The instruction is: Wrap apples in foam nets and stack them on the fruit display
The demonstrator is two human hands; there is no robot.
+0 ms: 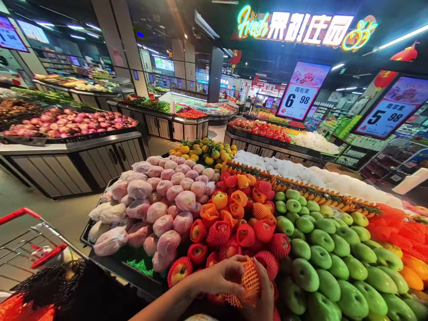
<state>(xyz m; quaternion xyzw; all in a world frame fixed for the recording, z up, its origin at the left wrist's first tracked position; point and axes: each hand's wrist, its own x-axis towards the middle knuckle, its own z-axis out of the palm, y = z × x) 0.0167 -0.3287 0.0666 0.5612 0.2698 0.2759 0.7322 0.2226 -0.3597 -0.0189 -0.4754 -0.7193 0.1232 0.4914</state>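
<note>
Between my two hands is a round fruit in an orange foam net (251, 280), likely an apple like those around it; the netting covers what shows of it. My left hand (227, 277) grips its left side, thumb and fingers curled round the net. On the other side my right hand (265, 292) is closed against it, its lower part cut off by the frame's bottom edge. Directly beneath and behind lie apples in red foam nets (219, 234), with some orange-netted ones (238, 197) among them.
Bagged pinkish fruit (163, 209) is heaped to the left, green apples (323, 243) to the right. Small yellow-orange citrus (207, 151) lies behind. A shopping cart (36, 240) with a red handle stands at lower left. Price signs (302, 91) hang above.
</note>
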